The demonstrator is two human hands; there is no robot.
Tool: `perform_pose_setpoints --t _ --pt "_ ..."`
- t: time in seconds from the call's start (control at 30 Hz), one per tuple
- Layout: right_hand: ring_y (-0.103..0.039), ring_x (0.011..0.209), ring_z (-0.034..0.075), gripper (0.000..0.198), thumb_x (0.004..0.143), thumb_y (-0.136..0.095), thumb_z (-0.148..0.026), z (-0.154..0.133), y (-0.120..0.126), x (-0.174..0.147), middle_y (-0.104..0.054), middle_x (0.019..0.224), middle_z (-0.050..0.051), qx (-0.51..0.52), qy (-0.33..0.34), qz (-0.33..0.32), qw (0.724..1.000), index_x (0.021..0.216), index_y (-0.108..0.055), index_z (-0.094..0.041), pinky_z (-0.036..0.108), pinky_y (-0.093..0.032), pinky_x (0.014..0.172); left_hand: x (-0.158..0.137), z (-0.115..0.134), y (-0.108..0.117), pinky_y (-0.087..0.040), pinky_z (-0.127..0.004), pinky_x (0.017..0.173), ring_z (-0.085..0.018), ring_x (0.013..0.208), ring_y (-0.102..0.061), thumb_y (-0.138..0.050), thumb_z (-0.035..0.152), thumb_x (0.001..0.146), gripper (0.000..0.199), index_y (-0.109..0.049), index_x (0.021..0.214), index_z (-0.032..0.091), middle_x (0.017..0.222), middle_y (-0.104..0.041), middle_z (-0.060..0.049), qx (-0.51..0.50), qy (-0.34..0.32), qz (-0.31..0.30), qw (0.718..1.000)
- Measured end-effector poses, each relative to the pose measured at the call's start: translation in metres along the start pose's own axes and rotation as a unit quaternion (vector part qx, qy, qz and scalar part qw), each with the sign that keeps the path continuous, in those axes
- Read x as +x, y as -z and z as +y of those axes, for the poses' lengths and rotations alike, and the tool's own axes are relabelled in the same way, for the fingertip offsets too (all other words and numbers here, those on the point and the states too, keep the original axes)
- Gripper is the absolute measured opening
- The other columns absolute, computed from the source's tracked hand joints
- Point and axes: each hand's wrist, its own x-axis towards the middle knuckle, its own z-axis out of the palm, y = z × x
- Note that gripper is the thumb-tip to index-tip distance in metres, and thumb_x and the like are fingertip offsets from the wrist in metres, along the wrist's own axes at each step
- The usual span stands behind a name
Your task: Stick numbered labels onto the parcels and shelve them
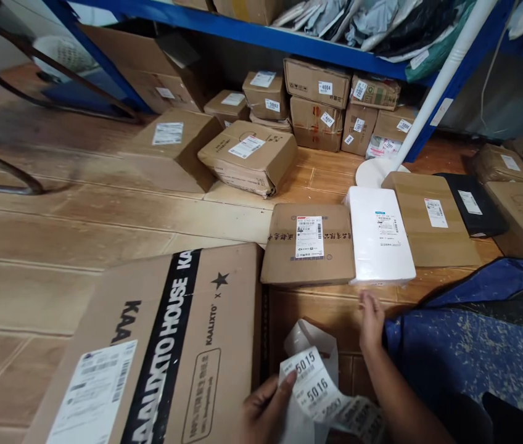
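My left hand (268, 407) pinches a strip of white number labels (312, 385) between thumb and fingers. The numbers 5015 and 5016 read clearly; the strip's far end curls away to the right, blurred. Pale backing paper (317, 336) loops up behind it. My right hand (372, 317) is just in front of the near edge of a white package (379, 262) with a shipping label. Its fingers are drawn together, and anything between them is too small to make out. Left of the white package lies a brown carton (284, 246) with a shipping label.
A large KAALIXTO HOUSE carton (155, 290) stands at left front. A blue bag (456, 333) lies at right. Further right are a tan carton (409, 209) and a black package (467, 222). Behind, a white pole (446, 86) stands before a blue shelf (243, 28) with numbered boxes beneath.
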Motion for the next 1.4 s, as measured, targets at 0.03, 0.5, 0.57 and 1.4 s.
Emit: perform_pose_setpoints --t 0.03,0.5,0.57,1.4 --pt "-0.066 0.074 0.022 0.057 0.076 -0.061 -0.074 -0.007 -0.005 -0.018 -0.072 0.081 0.008 0.019 -0.04 -0.116 0.992 0.083 -0.072 -0.019 0.035 -0.054 0.069 0.004 0.003 0.0 -0.056 -0.033 0.074 -0.031 0.083 -0.07 -0.066 0.085 0.055 0.068 -0.078 0.075 0.022 0.071 -0.075 -0.004 0.002 -0.007 0.006 1.0" --pt "-0.059 0.062 0.015 0.028 0.07 -0.08 -0.046 -0.044 -0.025 -0.085 -0.07 0.07 0.0 0.058 -0.122 -0.338 0.932 0.083 -0.074 -0.022 0.024 -0.049 0.057 0.019 0.019 -0.001 -0.052 -0.028 0.062 -0.022 0.071 -0.066 -0.077 0.069 0.061 0.061 -0.075 0.085 0.014 0.077 -0.075 -0.009 -0.09 -0.024 -0.004 0.996" --pt "-0.059 0.062 0.015 0.027 0.071 -0.079 -0.046 -0.042 -0.025 -0.087 -0.069 0.069 0.0 0.057 -0.119 -0.336 0.933 0.084 -0.075 -0.022 0.024 -0.049 0.057 0.019 0.017 0.001 -0.052 -0.029 0.063 -0.023 0.072 -0.067 -0.076 0.07 0.062 0.06 -0.075 0.084 0.014 0.075 -0.075 -0.008 -0.093 -0.025 0.005 0.995" --pt "-0.061 0.076 0.018 0.029 0.073 -0.074 -0.048 -0.059 -0.031 0.032 -0.065 0.075 0.001 0.049 0.121 -0.101 0.986 0.077 -0.062 -0.022 0.03 -0.049 0.074 0.022 -0.007 0.03 -0.039 -0.026 0.056 -0.017 0.064 -0.067 -0.046 0.038 0.097 0.029 -0.064 0.08 0.025 0.074 -0.072 0.0 0.502 -0.31 -0.124 0.798"
